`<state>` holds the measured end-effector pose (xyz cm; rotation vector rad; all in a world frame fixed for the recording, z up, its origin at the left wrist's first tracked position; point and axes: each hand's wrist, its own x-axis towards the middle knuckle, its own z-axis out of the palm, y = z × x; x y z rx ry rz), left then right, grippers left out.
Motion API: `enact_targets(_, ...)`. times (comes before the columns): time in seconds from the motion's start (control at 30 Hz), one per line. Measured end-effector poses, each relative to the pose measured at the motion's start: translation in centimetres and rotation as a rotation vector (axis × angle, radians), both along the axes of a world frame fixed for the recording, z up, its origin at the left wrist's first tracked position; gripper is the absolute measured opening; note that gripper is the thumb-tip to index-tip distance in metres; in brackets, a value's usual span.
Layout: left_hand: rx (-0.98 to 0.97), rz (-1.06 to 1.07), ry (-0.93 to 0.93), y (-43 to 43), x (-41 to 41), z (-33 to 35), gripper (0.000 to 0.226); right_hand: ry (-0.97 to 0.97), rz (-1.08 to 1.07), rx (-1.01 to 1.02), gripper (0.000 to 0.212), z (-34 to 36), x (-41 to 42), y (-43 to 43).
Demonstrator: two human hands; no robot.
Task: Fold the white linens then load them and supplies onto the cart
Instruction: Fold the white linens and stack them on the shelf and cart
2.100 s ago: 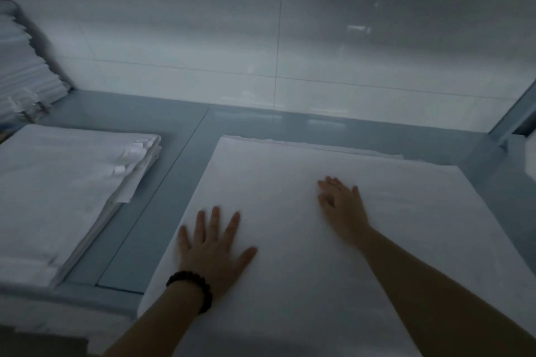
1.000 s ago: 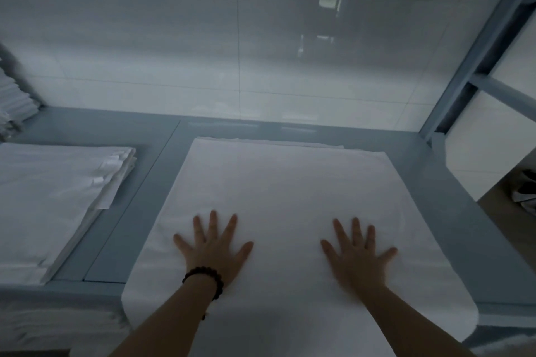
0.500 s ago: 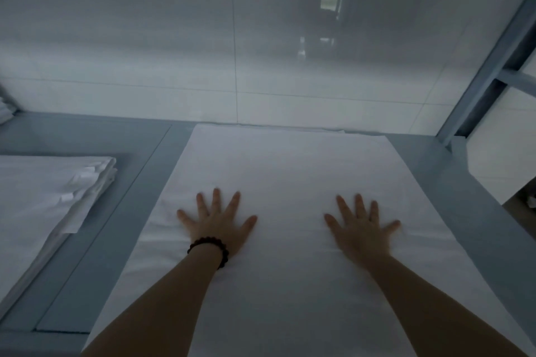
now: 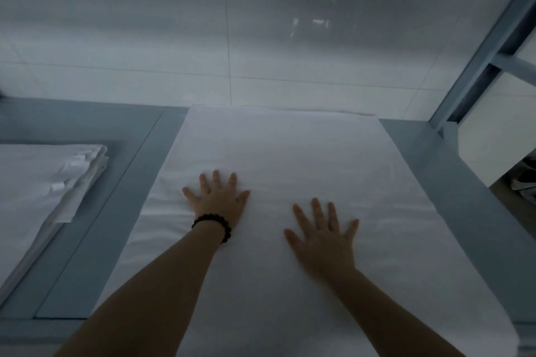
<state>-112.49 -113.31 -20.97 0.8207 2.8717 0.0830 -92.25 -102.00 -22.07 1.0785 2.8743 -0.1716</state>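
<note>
A white linen (image 4: 284,153) lies spread flat on the blue-grey table (image 4: 429,182), reaching from the wall to the near edge. My left hand (image 4: 217,200), with a dark bead bracelet at the wrist, presses flat on the cloth with fingers spread. My right hand (image 4: 322,235) also lies flat on the linen, fingers spread, a little nearer to me. Small creases run across the cloth beside both hands. Neither hand holds anything.
A stack of folded white linens (image 4: 37,191) sits on the table at the left. A white tiled wall (image 4: 232,38) stands right behind the table. A blue-grey metal frame post (image 4: 475,49) rises at the right, with floor beyond it.
Both hands stay flat on the linen. My left hand has slid further away from me, and my right hand has moved inward toward the middle. The view has shifted closer.
</note>
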Motion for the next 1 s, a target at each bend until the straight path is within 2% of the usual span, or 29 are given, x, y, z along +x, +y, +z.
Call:
enact_targets(0.1, 0.053, -0.100, -0.048, 0.2, 4.3, 0.5, 0.054, -0.011, -0.008, -0.014, 0.062, 0.2, -0.1, -0.1)
enact_targets(0.2, 0.035, -0.208, -0.095, -1.2, 10.1, -0.4, 0.057, -0.021, -0.002, -0.032, 0.057, 0.6, -0.3, 0.0)
enact_targets(0.27, 0.001, -0.205, -0.089, -3.1, 12.2, -1.2, 0.061, -0.025, 0.024, -0.036, 0.055, 0.8, 0.4, -0.4)
enact_targets(0.4, -0.045, -0.106, -0.076, -7.4, 10.7, -1.5, 0.070, -0.051, 0.037, 0.001, 0.058, 0.4, 5.5, 0.2)
enact_targets(0.53, -0.086, 0.023, -0.101, -11.7, 6.8, -0.9, 0.075, -0.099, -0.146, -0.001, 0.058, 1.2, 11.8, 4.2)
enact_targets(0.63, -0.099, 0.090, -0.133, -13.3, 7.0, 0.1, 0.072, -0.144, -0.240, -0.040, 0.059, 2.3, 13.7, 4.4)
enact_targets(0.83, -0.029, -0.105, -0.069, -12.8, 13.9, 0.0, 0.071, -0.086, -0.072, -0.061, 0.062, 1.9, 13.0, -2.7)
enact_targets(1.0, -0.070, -0.125, -0.039, -12.4, 13.2, -1.2, 0.077, -0.119, -0.042, -0.039, 0.064, 1.0, 12.1, -3.0)
